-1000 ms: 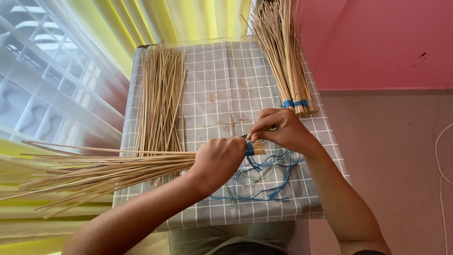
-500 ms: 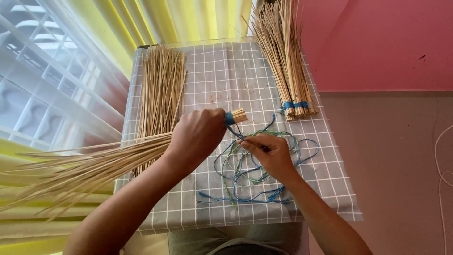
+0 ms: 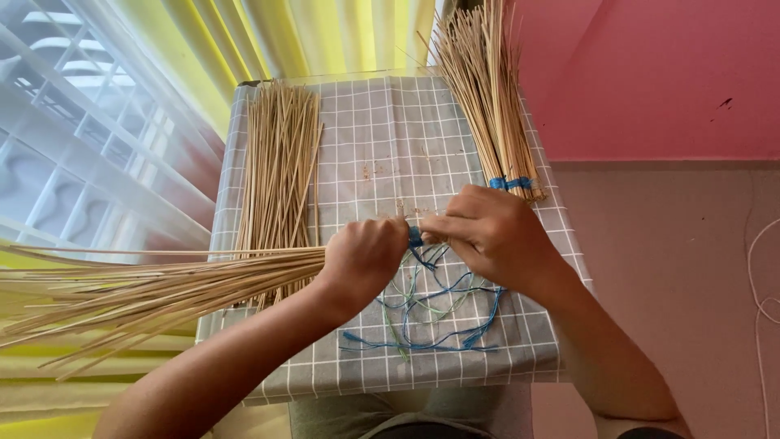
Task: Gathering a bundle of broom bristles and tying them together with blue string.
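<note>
My left hand (image 3: 364, 258) grips a bundle of thin straw-coloured sticks (image 3: 162, 286) near its butt end; the sticks fan out to the left past the table edge. A blue cord binding (image 3: 415, 236) shows between my two hands. My right hand (image 3: 490, 236) covers the bundle's butt end, fingers closed on it at the binding. Below the hands lies a loose tangle of blue and green cords (image 3: 431, 313) on the checked cloth.
A small table under a grey checked cloth (image 3: 390, 138) carries a loose pile of sticks (image 3: 280, 171) on the left and a second bundle tied with blue cord (image 3: 491, 106) at the back right. Yellow curtains and window bars stand left, a pink wall right.
My right hand went down to the cords and has come back up to the bundle's end. The bundle, briefly raised and tilted, lies level again.
</note>
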